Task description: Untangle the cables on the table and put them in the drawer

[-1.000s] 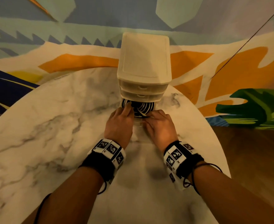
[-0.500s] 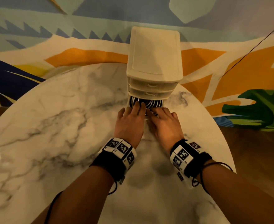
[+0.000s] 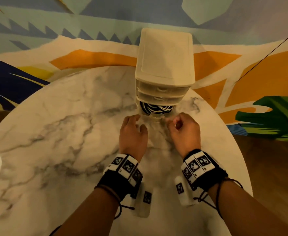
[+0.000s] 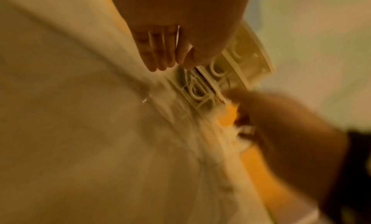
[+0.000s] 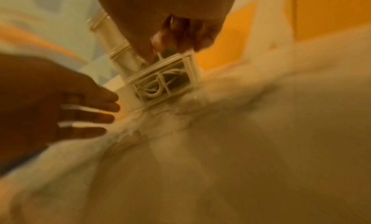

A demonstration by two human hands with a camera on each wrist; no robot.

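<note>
Marble table point(image 3: 58, 133) bearing cream drawer unit point(image 3: 165, 57); bottom drawer point(image 3: 154, 117) partly out, black and white cables point(image 3: 156, 108) coiled inside; left hand point(image 3: 133, 133) flat-fingered, empty; right hand point(image 3: 184, 132) curled, contents indeterminable.

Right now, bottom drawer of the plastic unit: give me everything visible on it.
The bottom drawer is the lowest of three in a small cream plastic drawer unit standing at the far edge of the marble table. Its walls look translucent, with ribbing on the front in the wrist views. It is pulled partly out; black and white cables lie coiled inside. The left hand, fingers straight, is at its front left corner; the right hand, fingers curled, is at the front right. Actual contact is blurred.
</note>
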